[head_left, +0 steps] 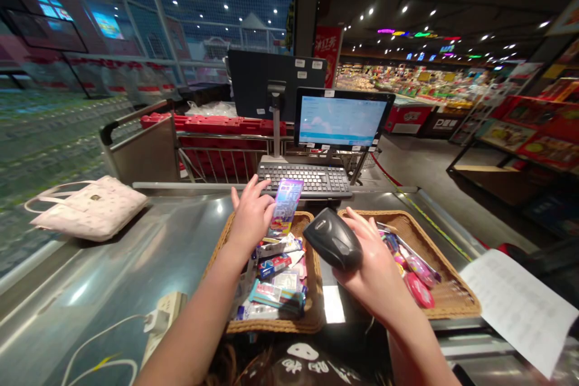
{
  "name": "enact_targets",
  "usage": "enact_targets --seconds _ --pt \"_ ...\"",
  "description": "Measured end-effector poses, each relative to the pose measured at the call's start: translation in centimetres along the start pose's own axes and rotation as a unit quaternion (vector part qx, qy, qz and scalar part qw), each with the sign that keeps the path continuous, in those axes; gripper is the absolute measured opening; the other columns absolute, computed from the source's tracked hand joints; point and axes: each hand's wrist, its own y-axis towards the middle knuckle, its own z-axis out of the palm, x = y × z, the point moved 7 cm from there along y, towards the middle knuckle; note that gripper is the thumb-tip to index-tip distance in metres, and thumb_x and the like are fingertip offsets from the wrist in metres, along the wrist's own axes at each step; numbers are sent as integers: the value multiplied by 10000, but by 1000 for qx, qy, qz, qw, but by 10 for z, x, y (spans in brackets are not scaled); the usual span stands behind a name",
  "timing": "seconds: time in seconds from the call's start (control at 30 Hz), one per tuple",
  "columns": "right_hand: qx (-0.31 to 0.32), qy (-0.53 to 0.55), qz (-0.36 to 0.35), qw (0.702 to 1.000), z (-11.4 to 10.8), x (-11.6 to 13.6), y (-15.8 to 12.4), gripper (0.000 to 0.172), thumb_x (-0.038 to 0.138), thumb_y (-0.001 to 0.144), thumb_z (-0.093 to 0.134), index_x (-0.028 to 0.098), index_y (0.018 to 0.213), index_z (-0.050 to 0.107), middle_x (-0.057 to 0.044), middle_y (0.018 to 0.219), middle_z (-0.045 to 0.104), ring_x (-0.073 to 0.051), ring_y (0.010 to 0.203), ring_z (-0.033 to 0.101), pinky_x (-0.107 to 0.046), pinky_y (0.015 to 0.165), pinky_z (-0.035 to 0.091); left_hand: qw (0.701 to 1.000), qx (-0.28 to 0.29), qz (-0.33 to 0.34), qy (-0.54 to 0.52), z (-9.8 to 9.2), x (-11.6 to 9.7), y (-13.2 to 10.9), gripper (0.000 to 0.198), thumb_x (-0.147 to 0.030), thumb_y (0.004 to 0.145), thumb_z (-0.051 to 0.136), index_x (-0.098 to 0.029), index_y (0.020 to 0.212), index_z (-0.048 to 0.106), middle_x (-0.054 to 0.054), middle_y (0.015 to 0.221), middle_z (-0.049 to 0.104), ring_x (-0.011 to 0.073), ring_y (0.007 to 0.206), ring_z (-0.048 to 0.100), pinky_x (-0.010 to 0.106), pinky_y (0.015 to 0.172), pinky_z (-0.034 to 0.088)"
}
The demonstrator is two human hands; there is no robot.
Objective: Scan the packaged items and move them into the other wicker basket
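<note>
Nearest my camera is a dark garment [271,374] with white print. Beyond it, I have the purple packet [288,196] in my left hand [253,216], held near its left edge over a filled wicker basket [280,327]. My right hand [371,274] grips a black scanner [333,240]. Behind the packet sits a keyboard [321,180]; a pale handbag [90,208] rests far left on the tabletop [181,232].

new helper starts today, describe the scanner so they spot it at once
On the metal counter are two wicker baskets. By the gap between them, the right hand holds the scanner. Its smooth, rounded black body differs from the colourful packs nearby.
</note>
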Motion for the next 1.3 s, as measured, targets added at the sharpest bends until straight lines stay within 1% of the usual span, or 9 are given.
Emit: enact_targets --seconds 0.13,0.3,0.53,0.73,0.87,0.93,1.03,1.17,1.3 --pt "2 -6 1 1000 2 -2 -3 459 183 746 596 245 1198 639 -120 1297 628 -407 1406 396 -754 1122 208 1000 15 -10 0 3 6 -4 187 -213 902 522 -216 783 667 55 1413 575 322 1460 321 741 1143 86" --pt "15 -6 13 1000 6 -7 -6 472 208 755 613 253 1224 628 -119 1322 620 -410 1403 403 -754 1116 223 998 52 -25 3 15 18 -13 193 -229 909 525 -219 804 686 61 1395 590 327 1451 337 764 1119 110" --pt "19 1 19 1000 9 -12 -8 378 215 773 627 245 1147 668 -111 1285 640 -386 1391 426 -688 1132 281 988 141 -61 6 43 35 -30 218 -229 887 523 -228 783 715 64 1351 624 337 1409 395 748 1124 114" --pt "25 16 25 999 14 -20 -10 358 194 747 632 229 1100 683 -115 1253 651 -391 1381 434 -675 1130 298 963 246 -93 55 72 54 -50 236 -186 836 528 -217 686 707 81 1161 715 336 1277 524 750 1099 153" --pt "26 19 35 999 12 -26 -11 343 212 758 631 225 1096 681 -120 1235 655 -393 1366 447 -687 1128 288 953 268 -96 105 86 62 -58 113 -179 773 610 -191 692 690 125 1129 706 376 1333 460 767 1084 135" --pt "25 19 36 999 10 -28 -11 332 201 758 624 226 1083 683 -117 1233 654 -386 1364 451 -670 1131 300 950 273 -89 123 89 60 -58 55 -200 761 657 -191 711 678 124 1187 684 371 1364 430 756 1095 138" --pt "26 13 41 999 6 -34 -12 321 194 763 614 230 1074 682 -111 1239 655 -387 1368 446 -668 1131 300 958 255 -80 107 87 49 -50 87 -247 809 653 -191 743 668 126 1315 630 369 1401 393 760 1097 149" --pt "19 8 62 998 1 -48 -17 386 185 753 615 216 1135 656 -116 1302 632 -385 1390 422 -664 1143 292 973 220 -41 57 82 21 -34 107 -264 859 611 -202 795 670 114 1371 602 371 1425 366 756 1113 137" --pt "15 11 73 997 -5 -67 -26 459 133 702 626 216 1153 646 -99 1268 651 -364 1378 443 -612 1163 306 975 222 5 29 89 -11 -22 92 -291 861 632 -215 834 674 102 1400 585 360 1442 345 740 1132 123"
